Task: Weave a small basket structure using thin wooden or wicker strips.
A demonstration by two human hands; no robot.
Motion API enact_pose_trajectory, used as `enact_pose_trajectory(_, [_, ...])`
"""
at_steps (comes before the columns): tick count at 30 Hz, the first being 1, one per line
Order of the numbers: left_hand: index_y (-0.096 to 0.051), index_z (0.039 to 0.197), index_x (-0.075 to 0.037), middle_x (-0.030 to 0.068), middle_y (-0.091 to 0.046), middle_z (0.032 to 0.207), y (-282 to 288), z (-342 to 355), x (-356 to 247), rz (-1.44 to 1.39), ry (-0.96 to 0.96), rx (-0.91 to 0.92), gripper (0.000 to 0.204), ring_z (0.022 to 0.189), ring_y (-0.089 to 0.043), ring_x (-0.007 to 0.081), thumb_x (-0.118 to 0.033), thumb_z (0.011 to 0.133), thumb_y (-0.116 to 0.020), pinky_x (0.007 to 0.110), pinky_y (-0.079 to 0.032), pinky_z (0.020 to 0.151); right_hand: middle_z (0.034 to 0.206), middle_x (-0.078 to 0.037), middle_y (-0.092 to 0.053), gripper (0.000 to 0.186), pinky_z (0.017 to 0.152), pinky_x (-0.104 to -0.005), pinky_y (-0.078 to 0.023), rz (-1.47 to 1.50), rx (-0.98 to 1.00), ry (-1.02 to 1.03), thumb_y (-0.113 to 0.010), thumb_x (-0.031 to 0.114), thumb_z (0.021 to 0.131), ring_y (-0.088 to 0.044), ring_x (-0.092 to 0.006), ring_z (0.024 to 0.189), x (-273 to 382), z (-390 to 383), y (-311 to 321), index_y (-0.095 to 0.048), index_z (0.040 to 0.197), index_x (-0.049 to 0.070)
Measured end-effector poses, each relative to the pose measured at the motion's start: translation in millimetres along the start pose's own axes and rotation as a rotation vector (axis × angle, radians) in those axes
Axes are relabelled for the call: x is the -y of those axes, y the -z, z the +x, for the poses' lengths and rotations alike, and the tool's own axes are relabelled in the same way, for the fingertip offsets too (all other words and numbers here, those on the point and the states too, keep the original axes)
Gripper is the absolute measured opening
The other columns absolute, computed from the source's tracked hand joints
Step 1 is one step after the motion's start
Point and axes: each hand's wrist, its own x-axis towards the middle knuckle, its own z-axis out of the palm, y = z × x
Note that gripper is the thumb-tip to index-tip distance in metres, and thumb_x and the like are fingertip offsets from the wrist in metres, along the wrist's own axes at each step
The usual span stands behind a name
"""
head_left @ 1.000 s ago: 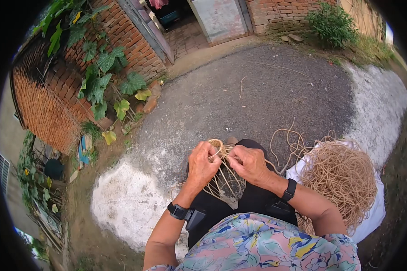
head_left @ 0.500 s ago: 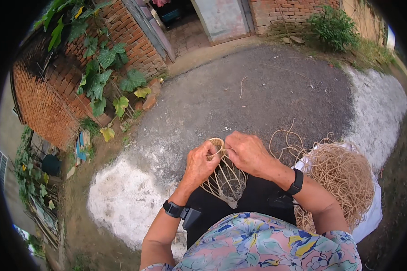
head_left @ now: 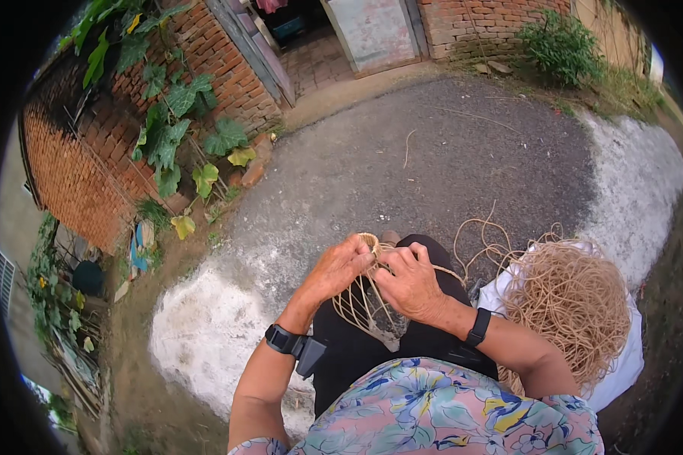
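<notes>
A partly woven piece of tan cord (head_left: 367, 240) is held over my lap, its tightly woven band uppermost and long open strands slanting down below it. My left hand (head_left: 340, 267) is closed around the left side of that band. Close against it, my right hand (head_left: 413, 283) has its fingers bent and pressed together at the band's right side, on a strand of cord. From behind these fingers a length of cord (head_left: 449, 273) runs out to the right over my dark-clothed knee. The fingertips partly hide the spot where strand and band meet.
A large tangled heap of tan cord (head_left: 569, 307) lies at my right on a white sack (head_left: 621, 373), loose loops trailing from it. Ahead, dark gravelly ground (head_left: 432, 167) reaches a doorway in a brick wall (head_left: 459, 26). Leafy vines (head_left: 167, 144) climb at the left.
My right hand has moved a little down and nearer to me, its fingers turned more toward the band. A cord now shows across my right knee. My left hand still grips the woven piece.
</notes>
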Motion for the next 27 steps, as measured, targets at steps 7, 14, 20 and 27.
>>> enact_pose_trajectory(7, [-0.055, 0.098, -0.005, 0.0015, -0.057, 0.085, -4.9, -1.2, 6.0, -0.025, 0.018, -0.018, 0.017, 0.080, -0.053, 0.0111, -0.020, 0.095, -0.061, 0.030, -0.047, 0.072, 0.084, -0.006, -0.049, 0.012, 0.081, -0.0419, -0.037, 0.058, 0.032, -0.091, -0.065, 0.011, 0.077, -0.050, -0.0249, 0.087, 4.2, 6.2, -0.6, -0.060, 0.088, 0.009])
enact_pose_trajectory(14, [-0.055, 0.104, -0.006, 0.0071, -0.062, 0.101, -7.6, -12.9, 1.5, 0.045, -0.179, -0.087, 0.022, 0.099, -0.060, 0.0214, -0.015, 0.087, -0.066, 0.038, -0.047, 0.089, 0.086, -0.009, -0.059, 0.014, 0.069, -0.0396, -0.045, 0.292, 0.008, -0.132, -0.062, 0.002, 0.074, -0.059, -0.0302, 0.081, 6.4, 23.1, 2.6, -0.057, 0.086, 0.005])
enact_pose_trajectory(20, [-0.065, 0.092, -0.011, 0.0044, -0.061, 0.100, -13.6, -14.8, 10.9, 0.248, -0.412, -0.136, 0.017, 0.107, -0.057, 0.0262, -0.018, 0.080, -0.075, 0.042, -0.039, 0.100, 0.068, -0.010, -0.063, 0.013, 0.057, -0.0369, -0.046, 0.859, 0.381, -0.612, -0.065, 0.011, 0.083, -0.064, -0.0246, 0.062, 4.7, 18.2, 67.6, -0.058, 0.092, 0.005])
enact_pose_trajectory(27, [-0.073, 0.086, -0.013, 0.0003, -0.059, 0.098, -18.7, -16.7, 13.1, 0.181, -0.385, -0.162, 0.014, 0.106, -0.056, 0.0219, -0.022, 0.077, -0.080, 0.041, -0.036, 0.102, 0.069, -0.009, -0.068, 0.028, 0.052, -0.0273, -0.044, 0.697, 0.394, -0.624, -0.072, 0.024, 0.086, -0.061, -0.0152, 0.055, -12.2, -2.9, 247.4, -0.068, 0.102, 0.001])
